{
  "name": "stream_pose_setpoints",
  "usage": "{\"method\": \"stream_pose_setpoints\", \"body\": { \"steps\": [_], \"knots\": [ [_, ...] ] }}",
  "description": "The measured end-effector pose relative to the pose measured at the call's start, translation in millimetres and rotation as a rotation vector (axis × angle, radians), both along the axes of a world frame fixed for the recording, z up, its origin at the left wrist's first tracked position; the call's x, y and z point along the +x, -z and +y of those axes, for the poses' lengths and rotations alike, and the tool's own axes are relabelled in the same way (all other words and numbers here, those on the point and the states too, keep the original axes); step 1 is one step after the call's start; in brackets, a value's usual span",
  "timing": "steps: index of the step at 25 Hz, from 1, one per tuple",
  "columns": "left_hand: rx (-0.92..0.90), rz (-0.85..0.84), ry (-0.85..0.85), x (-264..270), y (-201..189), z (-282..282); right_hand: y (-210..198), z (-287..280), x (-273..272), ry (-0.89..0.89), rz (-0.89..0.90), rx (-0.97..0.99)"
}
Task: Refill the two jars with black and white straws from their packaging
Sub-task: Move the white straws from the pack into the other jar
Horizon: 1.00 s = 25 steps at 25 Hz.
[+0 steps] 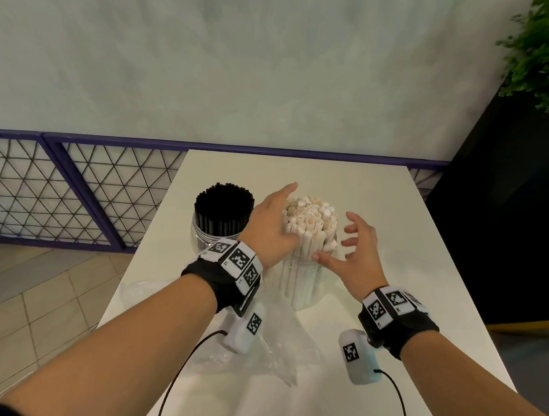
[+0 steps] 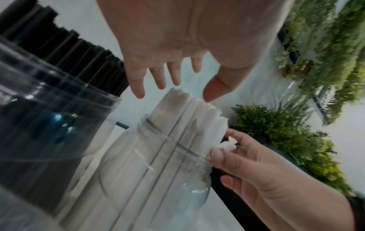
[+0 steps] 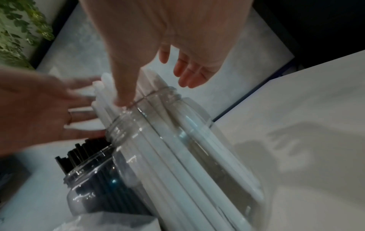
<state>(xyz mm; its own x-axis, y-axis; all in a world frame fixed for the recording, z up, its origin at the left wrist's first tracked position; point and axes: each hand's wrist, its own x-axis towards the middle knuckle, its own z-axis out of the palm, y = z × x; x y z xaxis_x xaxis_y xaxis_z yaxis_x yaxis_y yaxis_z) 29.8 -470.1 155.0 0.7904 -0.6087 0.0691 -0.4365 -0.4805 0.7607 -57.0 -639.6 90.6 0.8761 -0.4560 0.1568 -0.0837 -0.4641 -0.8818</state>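
White desk (image 1: 387, 230). On it: clear jar of black straws (image 1: 222, 220) at rear left; clear jar of white straws (image 1: 309, 258) just beside, right and nearer. Crumpled clear plastic packaging (image 1: 281, 352) lies in front.

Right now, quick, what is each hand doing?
Left hand: open, flat against the white straws.
Right hand: open, fingers spread, thumb touching the straws at the jar mouth.
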Motion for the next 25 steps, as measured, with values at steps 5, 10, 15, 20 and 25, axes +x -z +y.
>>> {"method": "stream_pose_setpoints", "body": {
  "steps": [5, 10, 15, 20, 25],
  "knots": [
    [0.160, -0.162, 0.145, -1, -1, -16, 2, 7, -3, 0.017, -0.110, -0.007],
    [0.089, -0.200, 0.131, 1, 10, -13, -31, 5, 19, 0.049, -0.241, -0.059],
    [0.045, -0.208, 0.110, 2, 6, -7, -35, -6, 32, -0.022, -0.215, -0.505],
    [0.093, -0.167, 0.017, 1, 11, 0, -25, -13, 10, -0.067, -0.223, -0.538],
    [0.322, 0.095, -0.059, -2, 15, -4, -15, -2, 22, -0.212, 0.161, -0.030]
  ]
}}
